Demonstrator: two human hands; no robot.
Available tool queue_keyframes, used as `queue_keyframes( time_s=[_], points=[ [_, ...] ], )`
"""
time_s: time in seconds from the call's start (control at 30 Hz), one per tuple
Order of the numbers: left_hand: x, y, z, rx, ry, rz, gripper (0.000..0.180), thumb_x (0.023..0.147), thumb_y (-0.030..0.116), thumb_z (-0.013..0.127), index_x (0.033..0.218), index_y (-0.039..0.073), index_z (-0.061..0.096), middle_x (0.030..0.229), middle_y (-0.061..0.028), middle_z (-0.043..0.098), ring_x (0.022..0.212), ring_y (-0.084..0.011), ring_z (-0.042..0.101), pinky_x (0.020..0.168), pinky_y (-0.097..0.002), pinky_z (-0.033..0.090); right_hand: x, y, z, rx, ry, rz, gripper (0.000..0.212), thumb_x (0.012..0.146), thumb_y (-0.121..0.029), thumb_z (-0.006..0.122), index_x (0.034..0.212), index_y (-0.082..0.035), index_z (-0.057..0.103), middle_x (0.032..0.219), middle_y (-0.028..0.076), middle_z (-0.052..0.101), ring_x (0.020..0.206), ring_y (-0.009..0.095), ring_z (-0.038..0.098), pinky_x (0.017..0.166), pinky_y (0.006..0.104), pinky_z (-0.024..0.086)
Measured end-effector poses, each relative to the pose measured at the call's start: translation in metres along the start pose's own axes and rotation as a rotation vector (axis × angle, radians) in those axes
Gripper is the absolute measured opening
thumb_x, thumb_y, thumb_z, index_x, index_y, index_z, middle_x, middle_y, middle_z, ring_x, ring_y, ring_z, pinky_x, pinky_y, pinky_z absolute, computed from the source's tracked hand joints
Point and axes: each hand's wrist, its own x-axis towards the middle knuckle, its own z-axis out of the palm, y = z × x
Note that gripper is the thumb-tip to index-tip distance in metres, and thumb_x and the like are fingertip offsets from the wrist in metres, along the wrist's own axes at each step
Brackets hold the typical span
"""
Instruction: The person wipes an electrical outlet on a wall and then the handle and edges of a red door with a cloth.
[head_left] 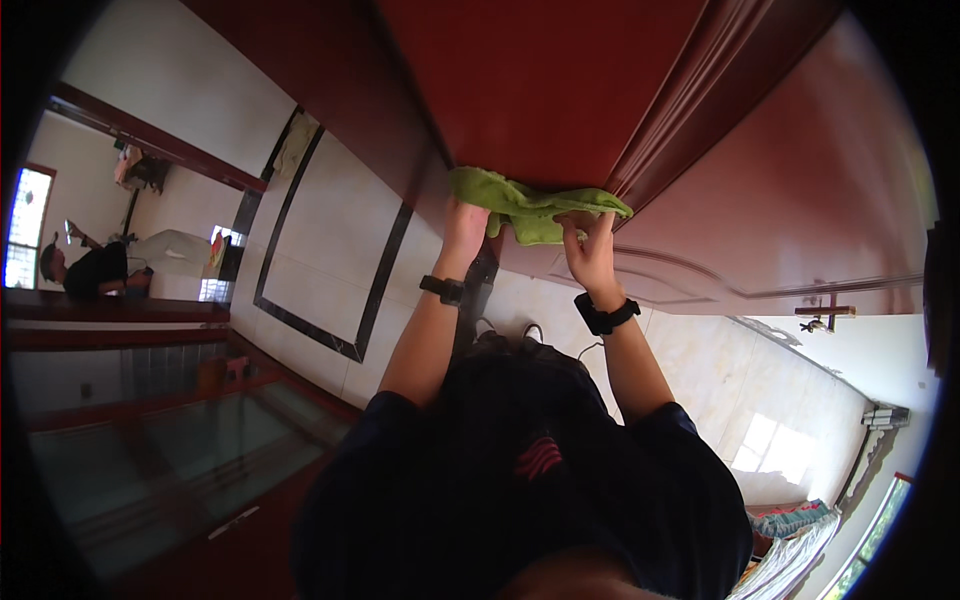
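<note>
A green cloth (530,203) is spread between my two hands, up against a dark red wooden surface (540,95) in front of me. My left hand (465,230) grips the cloth's left end, its fingers mostly hidden behind the fabric. At the other end, my right hand (594,256) has its fingers closed on the cloth, with the thumb on the near side. Black bands circle both wrists.
To the right stands a red panelled door (770,225) with a metal handle (827,313). Glass-paned red woodwork (200,450) is at lower left. Another person (95,270) is in the room at far left. Striped bedding (800,550) lies at lower right.
</note>
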Motion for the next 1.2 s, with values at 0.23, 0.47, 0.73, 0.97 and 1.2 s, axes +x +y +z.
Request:
queue_keyframes(
  time_s=[0.23, 0.47, 0.73, 0.97, 1.2],
  points=[
    [0.008, 0.043, 0.018, 0.050, -0.023, 0.165, 0.029, 0.097, 0.028, 0.046, 0.117, 0.007, 0.054, 0.118, -0.0075, 0.058, 0.112, -0.0235, 0.054, 0.099, -0.0406, 0.040, 0.009, -0.017, 0.023, 0.244, 0.020, 0.019, 0.046, 0.092, 0.005, 0.046, 0.128, 0.005, 0.017, 0.107, 0.024, 0.062, 0.098, 0.031, 0.063, 0.083, 0.0354, 0.048],
    [0.023, 0.104, 0.008, -0.014, -0.032, 0.246, 0.033, 0.098, 0.026, 0.042, 0.124, 0.007, 0.050, 0.124, -0.0080, 0.055, 0.116, -0.0244, 0.051, 0.100, -0.0427, 0.040, 0.029, -0.036, 0.061, 0.076, -0.111, -0.134, 0.055, 0.090, 0.012, 0.040, 0.136, 0.001, 0.013, 0.124, 0.023, 0.050, 0.112, 0.030, 0.054, 0.091, 0.0346, 0.044],
    [0.053, 0.169, -0.068, 0.112, 0.044, 0.300, 0.032, 0.098, 0.023, 0.043, 0.125, 0.005, 0.048, 0.123, -0.0066, 0.054, 0.115, -0.0212, 0.051, 0.099, -0.0400, 0.041, 0.052, -0.076, 0.161, -0.019, -0.024, -0.217, 0.056, 0.083, 0.010, 0.051, 0.132, 0.005, 0.023, 0.123, 0.021, 0.044, 0.116, 0.029, 0.046, 0.099, 0.0364, 0.036],
    [0.096, 0.177, -0.126, 0.039, -0.024, 0.135, 0.025, 0.098, 0.022, 0.049, 0.119, 0.007, 0.050, 0.121, -0.0050, 0.055, 0.114, -0.0191, 0.053, 0.099, -0.0383, 0.041, 0.085, -0.061, 0.225, -0.157, 0.177, -0.084, 0.050, 0.083, 0.003, 0.057, 0.128, 0.002, 0.035, 0.117, 0.022, 0.056, 0.107, 0.030, 0.057, 0.091, 0.0367, 0.044],
    [0.112, 0.195, -0.123, 0.030, -0.047, 0.061, 0.026, 0.100, 0.022, 0.046, 0.120, 0.005, 0.049, 0.114, -0.0045, 0.057, 0.103, -0.0149, 0.057, 0.092, -0.0332, 0.046, 0.110, -0.074, 0.230, -0.150, 0.237, 0.011, 0.051, 0.086, 0.001, 0.056, 0.131, 0.000, 0.031, 0.100, 0.018, 0.066, 0.090, 0.024, 0.066, 0.075, 0.0307, 0.051]
  ],
)
